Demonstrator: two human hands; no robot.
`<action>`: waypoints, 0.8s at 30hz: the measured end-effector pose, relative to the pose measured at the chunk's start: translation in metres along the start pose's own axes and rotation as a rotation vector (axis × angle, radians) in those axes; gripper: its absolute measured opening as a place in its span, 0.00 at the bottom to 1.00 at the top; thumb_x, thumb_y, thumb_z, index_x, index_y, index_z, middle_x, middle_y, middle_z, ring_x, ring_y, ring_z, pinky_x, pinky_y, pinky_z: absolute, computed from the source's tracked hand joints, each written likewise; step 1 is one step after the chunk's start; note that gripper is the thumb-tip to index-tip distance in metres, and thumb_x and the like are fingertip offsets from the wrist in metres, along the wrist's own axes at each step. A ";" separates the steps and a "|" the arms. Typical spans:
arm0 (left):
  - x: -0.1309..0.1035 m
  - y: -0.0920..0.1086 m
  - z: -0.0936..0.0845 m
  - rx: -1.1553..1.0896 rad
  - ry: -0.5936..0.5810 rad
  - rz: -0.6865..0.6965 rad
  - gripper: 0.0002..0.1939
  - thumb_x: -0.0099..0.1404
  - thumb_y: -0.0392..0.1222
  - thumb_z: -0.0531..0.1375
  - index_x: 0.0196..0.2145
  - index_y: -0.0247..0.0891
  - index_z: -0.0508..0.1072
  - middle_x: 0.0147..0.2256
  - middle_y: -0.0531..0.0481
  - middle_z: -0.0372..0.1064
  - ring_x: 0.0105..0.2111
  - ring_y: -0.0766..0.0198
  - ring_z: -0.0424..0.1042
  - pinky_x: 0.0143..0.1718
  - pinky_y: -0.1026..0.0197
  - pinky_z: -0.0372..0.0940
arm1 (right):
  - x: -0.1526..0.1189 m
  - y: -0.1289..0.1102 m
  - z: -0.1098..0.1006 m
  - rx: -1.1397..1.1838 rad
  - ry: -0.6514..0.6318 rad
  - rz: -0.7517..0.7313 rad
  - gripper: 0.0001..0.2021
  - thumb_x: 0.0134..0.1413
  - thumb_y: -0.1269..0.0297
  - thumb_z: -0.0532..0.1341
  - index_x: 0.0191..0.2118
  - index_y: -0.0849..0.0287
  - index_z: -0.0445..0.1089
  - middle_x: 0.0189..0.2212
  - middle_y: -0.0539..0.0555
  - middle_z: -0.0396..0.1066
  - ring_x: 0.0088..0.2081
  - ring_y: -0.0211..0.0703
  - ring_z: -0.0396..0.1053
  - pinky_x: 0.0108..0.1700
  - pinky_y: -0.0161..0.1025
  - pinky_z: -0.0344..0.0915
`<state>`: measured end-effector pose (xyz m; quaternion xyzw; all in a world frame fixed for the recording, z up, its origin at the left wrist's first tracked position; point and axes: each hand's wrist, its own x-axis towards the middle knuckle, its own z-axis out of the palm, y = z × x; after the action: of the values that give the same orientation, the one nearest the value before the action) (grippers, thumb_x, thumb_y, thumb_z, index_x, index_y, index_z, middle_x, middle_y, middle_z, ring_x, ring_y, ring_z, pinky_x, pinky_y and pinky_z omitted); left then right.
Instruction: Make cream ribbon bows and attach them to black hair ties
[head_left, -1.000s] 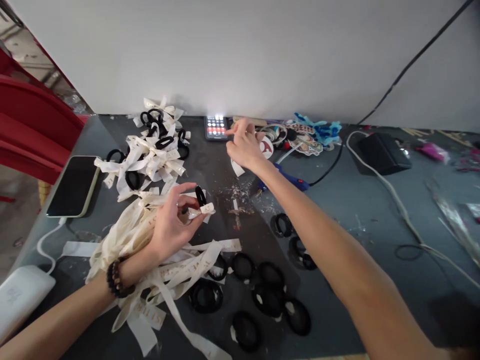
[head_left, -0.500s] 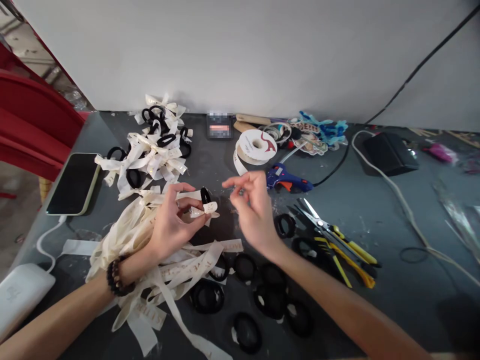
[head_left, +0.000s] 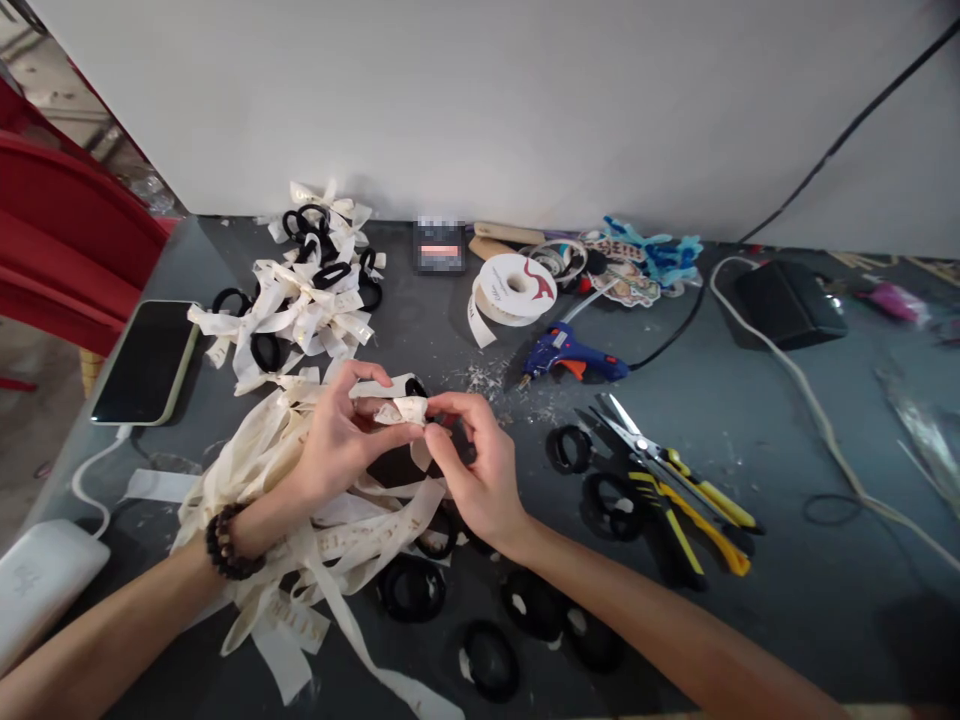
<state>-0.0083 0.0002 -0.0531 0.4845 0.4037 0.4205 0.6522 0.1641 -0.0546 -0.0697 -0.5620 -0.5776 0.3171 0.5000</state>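
Note:
Between thumb and fingers, my left hand (head_left: 341, 430) holds a small cream ribbon bow (head_left: 409, 409) with a black hair tie (head_left: 414, 388) behind it. The thumb and index finger of my right hand (head_left: 480, 460) pinch the bow's right side. Long cream ribbons (head_left: 255, 450) with printed letters lie under and around my left hand. Several black hair ties (head_left: 489, 660) are spread below and right of my hands. Finished-looking bows on black ties form a pile (head_left: 300, 300) at the upper left.
Behind my hands are a ribbon spool (head_left: 517, 287) and a blue glue gun (head_left: 574, 354). Scissors (head_left: 667, 470) and a yellow-handled tool (head_left: 671, 530) lie right. A phone (head_left: 146, 362) and white power bank (head_left: 49, 585) are left; a black box (head_left: 789, 303) stands at back right.
My right hand has moved left and down from beside the spool and now pinches the bow. My left hand still holds it in nearly the same place.

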 end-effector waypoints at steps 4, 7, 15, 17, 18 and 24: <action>0.001 0.000 -0.002 0.045 0.003 0.027 0.27 0.58 0.44 0.78 0.49 0.39 0.72 0.33 0.50 0.81 0.29 0.61 0.82 0.28 0.64 0.76 | -0.001 0.001 0.001 -0.006 0.015 0.024 0.09 0.68 0.60 0.63 0.51 0.50 0.72 0.47 0.55 0.79 0.43 0.48 0.76 0.47 0.48 0.74; 0.001 -0.001 -0.003 0.064 -0.021 0.063 0.24 0.57 0.46 0.78 0.46 0.37 0.76 0.36 0.47 0.82 0.33 0.61 0.83 0.33 0.64 0.77 | -0.001 0.003 0.002 0.028 0.055 0.027 0.08 0.69 0.60 0.63 0.51 0.50 0.72 0.46 0.55 0.79 0.43 0.47 0.77 0.46 0.46 0.74; -0.001 0.003 0.000 0.155 -0.004 0.082 0.12 0.65 0.46 0.73 0.36 0.36 0.79 0.33 0.48 0.80 0.30 0.65 0.78 0.30 0.66 0.75 | 0.000 0.002 -0.001 -0.005 0.031 0.100 0.10 0.66 0.56 0.65 0.49 0.53 0.75 0.43 0.54 0.80 0.43 0.48 0.77 0.48 0.46 0.73; -0.002 0.004 0.000 0.172 -0.010 0.090 0.11 0.66 0.45 0.73 0.36 0.36 0.79 0.32 0.48 0.80 0.29 0.66 0.78 0.30 0.67 0.74 | 0.000 0.003 -0.002 0.010 0.028 0.139 0.11 0.65 0.54 0.67 0.47 0.52 0.77 0.42 0.54 0.81 0.44 0.49 0.78 0.49 0.47 0.73; -0.002 0.004 0.000 0.175 -0.013 0.092 0.11 0.66 0.45 0.72 0.37 0.36 0.79 0.33 0.48 0.81 0.29 0.66 0.78 0.30 0.67 0.74 | 0.000 0.005 -0.002 0.018 0.034 0.149 0.10 0.64 0.54 0.67 0.47 0.51 0.78 0.42 0.54 0.81 0.44 0.49 0.78 0.49 0.47 0.73; -0.001 0.004 -0.002 0.158 -0.040 0.109 0.14 0.62 0.46 0.75 0.38 0.36 0.79 0.33 0.47 0.81 0.32 0.63 0.80 0.34 0.65 0.76 | 0.001 0.008 -0.002 -0.021 0.077 0.136 0.08 0.62 0.55 0.69 0.43 0.51 0.80 0.38 0.52 0.80 0.40 0.48 0.77 0.46 0.46 0.74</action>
<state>-0.0115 0.0003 -0.0497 0.5641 0.3957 0.4122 0.5961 0.1687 -0.0527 -0.0761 -0.6172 -0.5217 0.3223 0.4931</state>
